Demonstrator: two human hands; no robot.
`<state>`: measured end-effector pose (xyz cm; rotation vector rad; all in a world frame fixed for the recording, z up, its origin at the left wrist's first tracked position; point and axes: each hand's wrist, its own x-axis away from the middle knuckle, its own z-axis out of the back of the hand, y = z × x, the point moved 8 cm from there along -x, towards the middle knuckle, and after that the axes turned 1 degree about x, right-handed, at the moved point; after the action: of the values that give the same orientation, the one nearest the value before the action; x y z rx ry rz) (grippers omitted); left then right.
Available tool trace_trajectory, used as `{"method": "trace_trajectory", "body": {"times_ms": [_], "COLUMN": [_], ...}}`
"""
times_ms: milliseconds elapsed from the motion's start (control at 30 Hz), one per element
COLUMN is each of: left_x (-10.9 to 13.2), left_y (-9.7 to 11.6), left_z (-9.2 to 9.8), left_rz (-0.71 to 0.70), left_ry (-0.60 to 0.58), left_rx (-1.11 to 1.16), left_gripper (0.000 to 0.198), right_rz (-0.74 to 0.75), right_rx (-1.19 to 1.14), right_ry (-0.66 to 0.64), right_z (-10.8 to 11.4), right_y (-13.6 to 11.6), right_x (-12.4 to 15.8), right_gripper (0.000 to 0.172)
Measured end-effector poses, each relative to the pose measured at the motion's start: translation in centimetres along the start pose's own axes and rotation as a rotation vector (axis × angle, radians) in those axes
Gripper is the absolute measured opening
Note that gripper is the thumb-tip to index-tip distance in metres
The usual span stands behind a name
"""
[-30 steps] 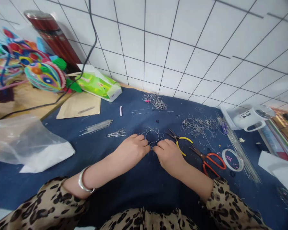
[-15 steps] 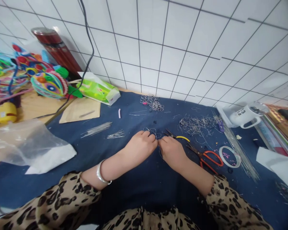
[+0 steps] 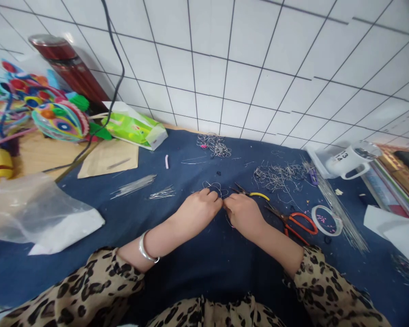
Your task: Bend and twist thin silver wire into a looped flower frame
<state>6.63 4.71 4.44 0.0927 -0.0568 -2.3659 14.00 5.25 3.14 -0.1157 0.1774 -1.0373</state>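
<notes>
My left hand (image 3: pixel 198 210) and my right hand (image 3: pixel 242 213) meet fingertip to fingertip on the dark blue cloth (image 3: pixel 197 263). Both pinch a thin wire flower shape (image 3: pixel 215 186), whose loops stick out just beyond the knuckles. My fingers are curled closed around the wire. A silver bangle (image 3: pixel 146 249) rings my left wrist. Yellow-handled pliers (image 3: pixel 252 194) lie right beside my right hand, orange-handled scissors (image 3: pixel 295 222) a little further right.
Bundles of straight wire (image 3: pixel 133 185) lie to the left, tangled wire scraps (image 3: pixel 277 176) to the right and at the back. A tape ring (image 3: pixel 326 220), a white mug (image 3: pixel 349 160), a clear plastic bag (image 3: pixel 30 204), a green packet (image 3: pixel 132 126) and colourful ornaments (image 3: pixel 57 119) surround the cloth.
Both hands have moved forward over the wire flower and closed on it, so most of its loops are now covered. The view has shifted slightly.
</notes>
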Motion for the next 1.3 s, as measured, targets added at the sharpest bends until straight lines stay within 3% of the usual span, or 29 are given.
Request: {"method": "trace_trajectory", "body": {"times_ms": [233,400,600,833,1300], "left_x": [0.5,0.6,0.8,1.0,1.0], "left_y": [-2.0,-3.5,-4.6,-4.6,-4.2], "left_z": [0.2,0.2,-1.9,-2.9,-3.4], "left_rz": [0.11,0.191,0.391,0.529,0.577], "left_ry": [0.094,0.165,0.101,0.15,0.26], "left_rx": [0.247,0.585,1.076,1.329,1.519], "left_gripper": [0.019,0.017,0.014,0.013,0.012], "right_rz": [-0.089,-0.296,-0.464,-0.5,-0.511], "right_rx": [-0.435,-0.858,-1.398,-1.522,-1.583], "right_ry": [0.031,-0.024,-0.086,-0.073,-0.018], "right_z": [0.1,-1.2,-2.8,-3.2,-3.2], "right_y": [1.2,2.5,2.7,2.5,1.7], "right_x": [-0.3,-0.2,0.1,0.3,0.5], "right_gripper": [0.01,0.008,0.016,0.017,0.017]}}
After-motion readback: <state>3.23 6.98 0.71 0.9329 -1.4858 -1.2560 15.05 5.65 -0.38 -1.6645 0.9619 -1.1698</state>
